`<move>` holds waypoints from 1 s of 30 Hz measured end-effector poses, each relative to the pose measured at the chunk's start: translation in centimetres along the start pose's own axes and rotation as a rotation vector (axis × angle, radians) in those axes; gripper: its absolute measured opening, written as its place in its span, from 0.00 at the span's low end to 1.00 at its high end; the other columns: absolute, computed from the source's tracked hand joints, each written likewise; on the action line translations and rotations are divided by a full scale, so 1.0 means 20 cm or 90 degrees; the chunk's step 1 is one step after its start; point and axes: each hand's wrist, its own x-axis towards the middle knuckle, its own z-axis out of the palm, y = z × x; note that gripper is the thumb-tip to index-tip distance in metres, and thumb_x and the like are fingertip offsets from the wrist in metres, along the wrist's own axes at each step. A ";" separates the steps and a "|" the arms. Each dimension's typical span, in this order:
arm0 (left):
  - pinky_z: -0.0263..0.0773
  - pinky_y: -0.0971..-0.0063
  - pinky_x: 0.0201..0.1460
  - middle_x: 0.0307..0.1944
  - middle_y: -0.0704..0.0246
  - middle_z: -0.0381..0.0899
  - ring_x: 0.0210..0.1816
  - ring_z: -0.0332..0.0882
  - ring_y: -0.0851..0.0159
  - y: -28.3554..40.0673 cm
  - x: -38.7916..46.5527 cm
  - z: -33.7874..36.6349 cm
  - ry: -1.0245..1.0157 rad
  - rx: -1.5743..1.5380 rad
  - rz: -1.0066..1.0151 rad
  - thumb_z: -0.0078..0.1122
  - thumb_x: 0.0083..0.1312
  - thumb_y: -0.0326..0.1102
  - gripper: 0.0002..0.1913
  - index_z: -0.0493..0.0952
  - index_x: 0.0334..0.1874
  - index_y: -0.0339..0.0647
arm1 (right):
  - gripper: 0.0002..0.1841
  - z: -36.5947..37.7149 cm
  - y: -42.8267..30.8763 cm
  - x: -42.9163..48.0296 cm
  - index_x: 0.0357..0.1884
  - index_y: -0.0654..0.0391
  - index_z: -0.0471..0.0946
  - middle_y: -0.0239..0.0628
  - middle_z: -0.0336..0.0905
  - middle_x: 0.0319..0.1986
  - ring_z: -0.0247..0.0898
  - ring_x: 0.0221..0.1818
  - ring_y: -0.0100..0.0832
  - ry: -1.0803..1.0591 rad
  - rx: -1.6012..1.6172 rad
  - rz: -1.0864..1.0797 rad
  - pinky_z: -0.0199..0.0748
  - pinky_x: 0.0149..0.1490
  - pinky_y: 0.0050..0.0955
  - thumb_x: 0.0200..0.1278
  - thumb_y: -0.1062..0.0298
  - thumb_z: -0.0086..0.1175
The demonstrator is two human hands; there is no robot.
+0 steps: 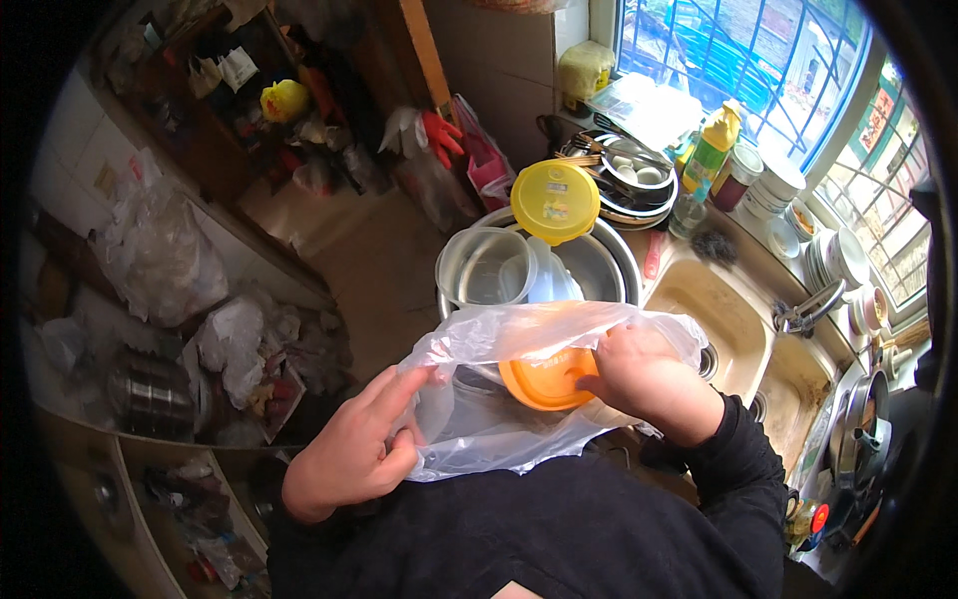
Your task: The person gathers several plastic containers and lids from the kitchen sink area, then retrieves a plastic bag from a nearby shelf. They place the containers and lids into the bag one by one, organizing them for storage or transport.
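Observation:
A translucent plastic bag [494, 449] is spread between my two hands, its mouth facing up. My left hand [367, 442] grips the bag's left edge between fingers and thumb. My right hand [644, 371] holds the bag's right side, with its thumb against an orange plastic lid [550, 382] at the bag's mouth. Beyond the bag, a large steel basin [625, 262] holds a clear round plastic container [486, 266] and pale bluish plastic pieces [550, 273]. A yellow round lid [555, 201] lies over the basin's far rim.
A double sink [696, 292] with a faucet [812, 307] is at the right. Pans with utensils [636, 176], a yellow-green bottle [711, 150] and stacked bowls [842, 254] stand near the barred window. Filled plastic bags [161, 247] hang and lie at the left above a drawer [202, 509].

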 end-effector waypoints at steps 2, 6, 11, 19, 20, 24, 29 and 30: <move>0.75 0.78 0.40 0.62 0.59 0.70 0.34 0.80 0.70 -0.01 0.01 0.01 0.005 -0.009 0.002 0.44 0.54 0.16 0.36 0.62 0.71 0.36 | 0.21 -0.01 0.00 0.00 0.33 0.63 0.80 0.49 0.78 0.32 0.76 0.39 0.48 -0.036 -0.007 0.015 0.74 0.46 0.42 0.60 0.51 0.63; 0.75 0.79 0.41 0.62 0.60 0.71 0.34 0.79 0.71 -0.04 0.03 0.04 0.036 -0.070 0.028 0.43 0.55 0.16 0.38 0.59 0.74 0.36 | 0.24 -0.08 -0.01 0.01 0.40 0.65 0.81 0.53 0.80 0.40 0.76 0.48 0.51 -0.160 0.020 0.030 0.73 0.52 0.42 0.59 0.49 0.64; 0.75 0.78 0.43 0.64 0.60 0.70 0.34 0.78 0.72 -0.07 0.04 0.03 0.039 -0.117 0.038 0.43 0.55 0.16 0.39 0.57 0.75 0.35 | 0.31 -0.31 0.03 -0.03 0.62 0.64 0.72 0.53 0.80 0.47 0.78 0.52 0.49 -0.120 0.209 -0.185 0.77 0.54 0.42 0.62 0.54 0.64; 0.75 0.78 0.46 0.64 0.62 0.70 0.36 0.77 0.74 -0.06 0.03 0.02 0.053 -0.186 0.008 0.43 0.56 0.17 0.40 0.54 0.77 0.35 | 0.18 -0.21 0.74 0.51 0.48 0.61 0.78 0.33 0.81 0.30 0.76 0.24 0.21 0.184 0.905 0.156 0.79 0.28 0.22 0.69 0.56 0.60; 0.75 0.78 0.46 0.64 0.62 0.70 0.36 0.76 0.74 -0.06 0.03 0.01 0.052 -0.191 0.007 0.43 0.57 0.17 0.40 0.54 0.77 0.35 | 0.18 -0.12 0.80 0.58 0.49 0.61 0.78 0.31 0.79 0.28 0.75 0.23 0.20 0.143 0.873 0.251 0.78 0.27 0.22 0.69 0.56 0.60; 0.76 0.79 0.46 0.64 0.61 0.70 0.35 0.76 0.75 -0.04 0.04 0.01 0.054 -0.177 -0.009 0.43 0.57 0.18 0.39 0.54 0.77 0.35 | 0.24 0.17 0.95 0.81 0.52 0.63 0.73 0.28 0.72 0.27 0.70 0.22 0.21 0.041 0.766 0.390 0.78 0.28 0.24 0.65 0.53 0.64; 0.76 0.79 0.46 0.64 0.60 0.70 0.35 0.76 0.75 -0.04 0.05 0.00 0.046 -0.202 -0.025 0.43 0.57 0.18 0.40 0.54 0.77 0.36 | 0.27 0.34 0.95 0.94 0.43 0.56 0.68 0.29 0.69 0.28 0.67 0.23 0.22 0.093 0.804 0.400 0.75 0.25 0.24 0.58 0.49 0.70; 0.76 0.79 0.46 0.63 0.60 0.70 0.35 0.76 0.76 -0.05 0.05 0.00 0.052 -0.182 -0.012 0.43 0.57 0.18 0.39 0.54 0.77 0.37 | 0.27 0.35 0.95 0.96 0.43 0.55 0.68 0.29 0.70 0.28 0.69 0.23 0.22 0.104 0.778 0.399 0.76 0.25 0.24 0.57 0.48 0.71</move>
